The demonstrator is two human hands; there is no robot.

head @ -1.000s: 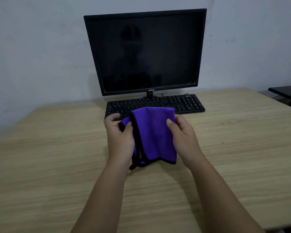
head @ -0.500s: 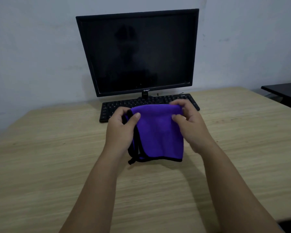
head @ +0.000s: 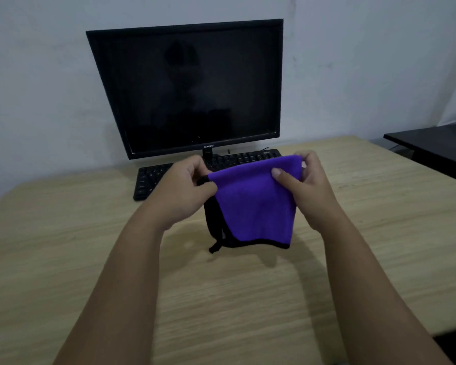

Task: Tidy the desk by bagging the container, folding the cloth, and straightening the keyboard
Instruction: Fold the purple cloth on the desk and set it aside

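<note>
**Cloth mid-fold above the desk, keyboard waiting behind**

Pale wall and a light wooden desk (head: 63, 259) frame the scene, with a dark monitor (head: 192, 88) standing at the back and the corner of a black table (head: 432, 146) off to the right.

Both hands are raised above the desk, each pinching 1 upper corner of the purple cloth (head: 256, 206). The left hand (head: 184, 191) closes thumb against fingers on the left corner; the right hand (head: 308, 188) does the same on the right. The cloth hangs between them, clear of the surface, already doubled over: at least 2 layers of its black trim show at the lower left, where a loose end dangles.

Folding looks partly done, with perhaps 1 more fold and the setting-down left.

The keyboard (head: 153, 180) lies just in front of the monitor, partly hidden by the hands, and seems to sit at a slight angle to the desk edge, so straightening probably remains.

No container or bag shows anywhere, so that step cannot be judged.
</note>
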